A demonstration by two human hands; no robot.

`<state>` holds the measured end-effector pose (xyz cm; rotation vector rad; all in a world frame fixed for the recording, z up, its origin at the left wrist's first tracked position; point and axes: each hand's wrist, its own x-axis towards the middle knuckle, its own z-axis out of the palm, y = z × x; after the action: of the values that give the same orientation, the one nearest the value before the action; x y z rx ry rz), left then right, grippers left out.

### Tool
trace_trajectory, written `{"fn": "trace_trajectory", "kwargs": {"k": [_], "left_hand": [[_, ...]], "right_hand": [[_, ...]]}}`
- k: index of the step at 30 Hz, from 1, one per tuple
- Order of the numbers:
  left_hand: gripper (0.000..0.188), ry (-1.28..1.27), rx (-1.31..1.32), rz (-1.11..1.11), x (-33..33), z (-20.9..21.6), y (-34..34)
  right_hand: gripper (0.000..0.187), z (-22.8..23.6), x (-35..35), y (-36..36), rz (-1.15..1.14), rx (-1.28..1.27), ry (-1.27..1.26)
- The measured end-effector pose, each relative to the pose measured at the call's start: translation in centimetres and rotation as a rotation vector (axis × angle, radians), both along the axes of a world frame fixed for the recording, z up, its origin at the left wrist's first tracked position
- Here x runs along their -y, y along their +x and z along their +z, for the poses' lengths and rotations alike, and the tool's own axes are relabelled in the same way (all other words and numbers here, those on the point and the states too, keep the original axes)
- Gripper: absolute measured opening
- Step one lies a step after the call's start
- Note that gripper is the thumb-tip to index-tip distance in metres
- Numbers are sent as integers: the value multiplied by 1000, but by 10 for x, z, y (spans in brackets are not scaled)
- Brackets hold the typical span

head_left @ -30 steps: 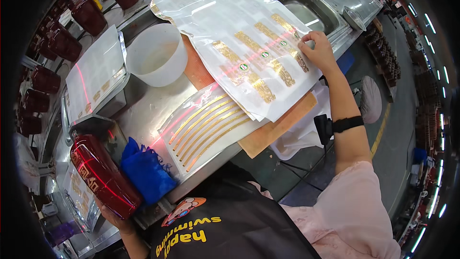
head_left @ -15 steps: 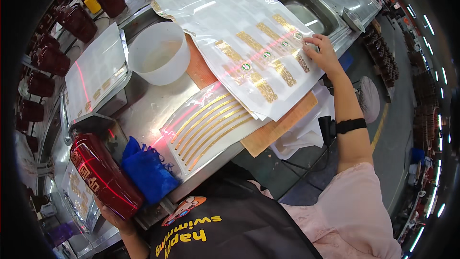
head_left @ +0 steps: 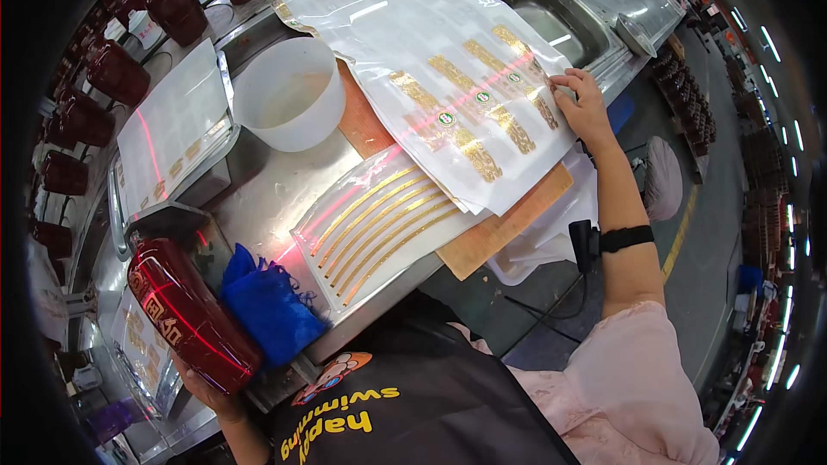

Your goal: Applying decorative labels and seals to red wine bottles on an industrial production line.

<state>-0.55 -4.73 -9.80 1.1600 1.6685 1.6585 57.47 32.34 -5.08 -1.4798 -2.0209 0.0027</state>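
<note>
Left hand (head_left: 207, 394) clamps the red bottle (head_left: 194, 319); right hand (head_left: 587, 110) at the patterned sheet's (head_left: 439, 77) edge, pinching or not, can't tell!

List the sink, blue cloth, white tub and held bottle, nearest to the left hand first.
1. Red bottle: in the left hand.
2. Blue cloth: right of the bottle.
3. White tub: beyond the cloth.
4. Sink: upper right.

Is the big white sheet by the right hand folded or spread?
Spread: the white sheet lies opened out, gold patterns showing, right hand at its edge; its far-left corner looks curled.
</note>
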Motion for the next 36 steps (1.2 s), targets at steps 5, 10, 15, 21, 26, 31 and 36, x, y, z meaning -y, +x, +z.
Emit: {"fn": "trace_trajectory", "kwargs": {"k": [5,10,15,21,26,31,36], "left_hand": [[70,-4,18,20,0,1,2],[71,11,60,-10,-2,2,3],[72,1,57,13,-2,3,4],[78,-10,21,58,-2,4,6],[77,0,67,16,-4,5,7],[76,8,46,24,-6,7,8],[75,16,64,-21,-6,7,8]], "right_hand": [[18,3,1,-3,-14,10,14],[14,4,0,-1,14,-2,18],[14,7,-3,-1,-20,-60,-74],[16,8,2,-1,-75,-112,-126],[16,8,8,-2,-69,-111,-40],[17,43,-3,-6,-152,-404,-470],[19,94,-48,-36,-134,-194,-585]]}}
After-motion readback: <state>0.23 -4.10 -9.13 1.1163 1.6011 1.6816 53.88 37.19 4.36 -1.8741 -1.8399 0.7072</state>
